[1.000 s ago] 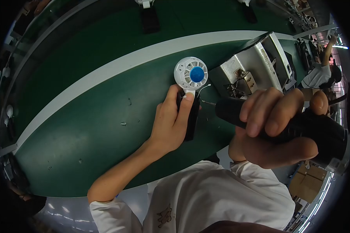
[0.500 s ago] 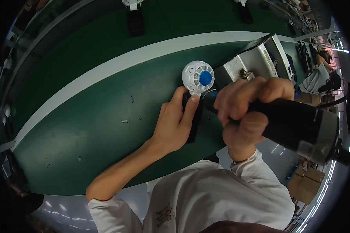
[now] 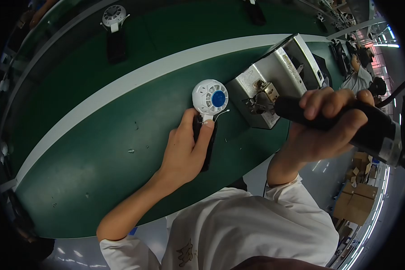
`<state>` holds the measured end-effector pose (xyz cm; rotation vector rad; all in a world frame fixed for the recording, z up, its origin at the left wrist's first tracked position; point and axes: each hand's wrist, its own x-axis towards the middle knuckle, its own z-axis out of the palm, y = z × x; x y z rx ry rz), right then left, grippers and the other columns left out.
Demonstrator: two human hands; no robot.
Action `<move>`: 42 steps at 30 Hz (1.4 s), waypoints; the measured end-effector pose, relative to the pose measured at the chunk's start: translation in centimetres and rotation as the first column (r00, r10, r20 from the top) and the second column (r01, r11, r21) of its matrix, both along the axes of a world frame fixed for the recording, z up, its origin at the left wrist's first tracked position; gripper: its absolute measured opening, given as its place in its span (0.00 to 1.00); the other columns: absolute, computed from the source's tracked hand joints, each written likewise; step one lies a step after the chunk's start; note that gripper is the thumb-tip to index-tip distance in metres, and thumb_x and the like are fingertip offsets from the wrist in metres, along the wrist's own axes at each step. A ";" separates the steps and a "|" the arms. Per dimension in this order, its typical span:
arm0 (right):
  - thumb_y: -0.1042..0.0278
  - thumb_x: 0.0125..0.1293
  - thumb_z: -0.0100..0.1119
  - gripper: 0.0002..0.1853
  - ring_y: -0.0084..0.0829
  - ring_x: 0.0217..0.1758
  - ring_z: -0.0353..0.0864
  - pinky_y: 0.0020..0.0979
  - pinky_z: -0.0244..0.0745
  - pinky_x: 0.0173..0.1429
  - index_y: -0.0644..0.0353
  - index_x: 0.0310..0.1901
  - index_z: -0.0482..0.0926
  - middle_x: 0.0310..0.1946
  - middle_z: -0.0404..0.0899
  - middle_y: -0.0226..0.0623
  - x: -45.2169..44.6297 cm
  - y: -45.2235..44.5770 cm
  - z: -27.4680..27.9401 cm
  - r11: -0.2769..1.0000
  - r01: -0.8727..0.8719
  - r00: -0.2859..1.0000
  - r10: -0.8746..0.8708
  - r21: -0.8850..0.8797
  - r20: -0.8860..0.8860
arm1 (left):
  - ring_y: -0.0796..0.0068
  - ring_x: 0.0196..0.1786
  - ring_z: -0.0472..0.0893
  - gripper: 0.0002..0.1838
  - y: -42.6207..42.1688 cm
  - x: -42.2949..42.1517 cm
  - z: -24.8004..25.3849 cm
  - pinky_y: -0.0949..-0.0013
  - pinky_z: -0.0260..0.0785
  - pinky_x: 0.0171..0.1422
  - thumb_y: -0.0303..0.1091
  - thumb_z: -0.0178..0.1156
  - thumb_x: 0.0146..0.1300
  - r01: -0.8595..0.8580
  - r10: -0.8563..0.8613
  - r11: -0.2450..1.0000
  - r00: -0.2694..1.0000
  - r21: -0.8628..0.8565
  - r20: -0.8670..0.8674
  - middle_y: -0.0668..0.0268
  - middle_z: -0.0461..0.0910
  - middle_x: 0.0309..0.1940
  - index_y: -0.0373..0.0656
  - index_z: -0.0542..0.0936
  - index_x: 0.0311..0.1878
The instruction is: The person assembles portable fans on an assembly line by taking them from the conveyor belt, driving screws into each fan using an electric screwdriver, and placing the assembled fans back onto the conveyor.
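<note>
My left hand (image 3: 184, 148) is wrapped round the neck and black handle of a small device that looks like a handheld fan (image 3: 210, 97). It has a white, round, vented head with a blue centre, and a thin white wire sticks out beside the neck. Part of the handle is hidden behind my fingers. On the right, my right hand (image 3: 326, 123) grips a black electric screwdriver (image 3: 371, 128), raised with its front end toward a metal box (image 3: 279, 74). Its bit cannot be made out against the box's small brass-coloured mechanism (image 3: 269, 92).
Across the green work surface (image 3: 99, 153) runs a white rail (image 3: 135, 72). Beyond it, another fan-like device (image 3: 114, 18) lies on the green belt, with a further one at the top. Small scraps (image 3: 131, 151) dot the surface. A seated person (image 3: 357, 81) and cardboard boxes (image 3: 355, 202) are at right.
My right hand has drawn the screwdriver away from the device, to the right and toward the metal box. My left hand still holds the device. The devices on the belt have shifted left in view.
</note>
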<state>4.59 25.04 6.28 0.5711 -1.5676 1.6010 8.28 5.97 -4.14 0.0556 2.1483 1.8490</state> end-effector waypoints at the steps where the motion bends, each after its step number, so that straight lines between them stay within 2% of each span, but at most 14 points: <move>1: 0.54 0.79 0.52 0.20 0.24 0.20 0.70 0.29 0.71 0.28 0.60 0.60 0.67 0.27 0.70 0.29 -0.2 -0.3 -0.2 1.000 0.006 1.000 -0.006 -0.003 0.000 | 0.75 0.31 0.84 0.16 -0.1 0.0 0.2 0.69 0.75 0.36 0.42 0.52 0.79 0.006 -0.006 1.000 1.000 -0.005 0.015 0.61 0.84 0.33 0.37 0.72 0.54; 3: 0.57 0.79 0.53 0.19 0.24 0.19 0.70 0.30 0.71 0.27 0.63 0.59 0.67 0.26 0.70 0.31 -0.6 -0.8 -0.8 0.990 0.121 0.991 -0.124 0.066 0.040 | 0.75 0.32 0.84 0.16 -0.2 0.0 0.4 0.69 0.75 0.36 0.42 0.52 0.79 0.014 -0.014 1.000 0.999 -0.016 0.032 0.61 0.84 0.33 0.37 0.72 0.54; 5: 0.59 0.79 0.53 0.18 0.23 0.19 0.69 0.31 0.71 0.26 0.65 0.58 0.67 0.24 0.69 0.30 -0.7 -1.2 -1.1 0.986 0.147 0.985 -0.154 0.082 0.082 | 0.49 0.34 0.85 0.19 0.0 0.0 0.5 0.55 0.73 0.42 0.39 0.54 0.77 -0.012 0.010 0.999 0.998 0.037 0.063 0.45 0.83 0.33 0.30 0.71 0.57; 8: 0.57 0.78 0.54 0.19 0.23 0.19 0.68 0.30 0.70 0.26 0.63 0.58 0.67 0.24 0.68 0.30 -0.3 -1.3 -0.8 0.989 0.144 0.979 -0.140 -0.020 0.148 | 0.54 0.30 0.84 0.20 0.0 0.1 0.3 0.56 0.72 0.37 0.38 0.55 0.76 -0.027 0.024 0.998 0.999 0.057 0.041 0.47 0.82 0.30 0.29 0.70 0.57; 12: 0.49 0.80 0.49 0.23 0.22 0.20 0.68 0.28 0.70 0.30 0.60 0.63 0.67 0.25 0.67 0.27 0.9 -1.9 -1.0 0.994 0.010 0.985 0.009 -0.107 0.173 | 0.60 0.26 0.82 0.20 -0.1 0.0 0.2 0.59 0.70 0.32 0.38 0.55 0.76 -0.015 0.014 1.000 0.998 0.021 0.057 0.48 0.81 0.27 0.28 0.69 0.58; 14: 0.45 0.80 0.47 0.27 0.21 0.20 0.68 0.28 0.71 0.31 0.58 0.66 0.65 0.26 0.68 0.26 1.2 -2.6 -1.0 0.962 -0.246 0.963 0.257 -0.121 0.080 | 0.62 0.23 0.81 0.21 0.0 0.1 -0.1 0.60 0.68 0.29 0.38 0.56 0.76 0.005 -0.005 1.000 1.000 0.012 0.010 0.49 0.80 0.25 0.28 0.68 0.58; 19: 0.36 0.75 0.51 0.34 0.23 0.19 0.71 0.29 0.73 0.26 0.57 0.67 0.64 0.27 0.71 0.26 0.4 -4.1 -1.8 0.876 -0.480 0.877 0.479 0.051 0.036 | 0.58 0.23 0.81 0.19 0.0 0.1 0.0 0.57 0.68 0.29 0.36 0.55 0.75 -0.014 0.015 0.999 0.999 0.035 -0.048 0.48 0.80 0.24 0.28 0.68 0.57; 26: 0.38 0.74 0.54 0.32 0.25 0.19 0.72 0.30 0.73 0.26 0.55 0.65 0.64 0.26 0.72 0.28 0.0 -4.9 -2.3 0.896 -0.443 0.887 0.438 0.002 0.149 | 0.48 0.26 0.82 0.18 0.1 -0.5 1.4 0.52 0.70 0.32 0.33 0.55 0.74 0.037 -0.038 0.999 0.999 0.020 0.023 0.45 0.81 0.26 0.27 0.68 0.56; 28: 0.39 0.71 0.59 0.31 0.25 0.18 0.71 0.30 0.74 0.26 0.55 0.60 0.63 0.26 0.72 0.28 0.3 -6.2 -2.4 0.951 -0.310 0.920 0.302 -0.007 0.250 | 0.46 0.28 0.83 0.17 0.0 -0.4 1.3 0.51 0.70 0.33 0.32 0.55 0.74 0.029 -0.029 1.000 1.000 0.009 -0.001 0.44 0.81 0.27 0.27 0.68 0.56; 34: 0.39 0.63 0.69 0.32 0.24 0.18 0.72 0.30 0.75 0.27 0.53 0.51 0.62 0.25 0.72 0.28 0.4 -6.0 -3.9 0.887 -0.462 0.863 0.453 -0.016 0.222 | 0.41 0.31 0.83 0.16 -0.2 -0.2 0.8 0.50 0.72 0.35 0.30 0.55 0.73 0.052 -0.051 0.999 0.995 0.008 -0.083 0.41 0.82 0.28 0.27 0.68 0.55; 37: 0.39 0.64 0.68 0.33 0.25 0.19 0.73 0.29 0.75 0.28 0.54 0.54 0.63 0.25 0.72 0.27 0.5 -5.9 -4.2 0.877 -0.478 0.850 0.475 -0.046 0.229 | 0.41 0.30 0.83 0.15 -0.8 -0.6 1.2 0.51 0.72 0.35 0.30 0.55 0.73 0.086 -0.085 0.996 0.995 0.021 -0.057 0.42 0.82 0.28 0.28 0.69 0.55; 39: 0.38 0.65 0.66 0.34 0.24 0.20 0.74 0.29 0.75 0.28 0.55 0.58 0.65 0.26 0.73 0.27 0.3 -5.1 -3.8 0.886 -0.462 0.884 0.464 -0.044 0.061 | 0.42 0.29 0.83 0.15 -1.2 -1.2 1.9 0.51 0.72 0.35 0.31 0.55 0.73 0.108 -0.106 0.994 0.992 0.027 -0.064 0.43 0.82 0.28 0.29 0.69 0.55; 41: 0.37 0.68 0.62 0.34 0.22 0.22 0.73 0.27 0.75 0.31 0.56 0.62 0.66 0.29 0.72 0.26 -0.1 -3.0 -2.9 0.880 -0.462 0.885 0.452 -0.108 -0.112 | 0.40 0.34 0.84 0.18 -1.0 -2.6 3.2 0.50 0.73 0.41 0.35 0.52 0.74 0.017 -0.016 1.000 0.998 -0.019 0.065 0.41 0.83 0.31 0.29 0.71 0.57; 42: 0.36 0.69 0.61 0.34 0.22 0.23 0.73 0.27 0.75 0.32 0.56 0.62 0.66 0.29 0.72 0.26 1.4 -4.1 -1.8 0.888 -0.439 0.895 0.418 -0.136 -0.156 | 0.39 0.39 0.84 0.20 -3.7 -2.8 3.4 0.50 0.73 0.47 0.37 0.49 0.75 -0.074 0.065 0.988 0.995 -0.135 -0.071 0.39 0.83 0.35 0.29 0.71 0.58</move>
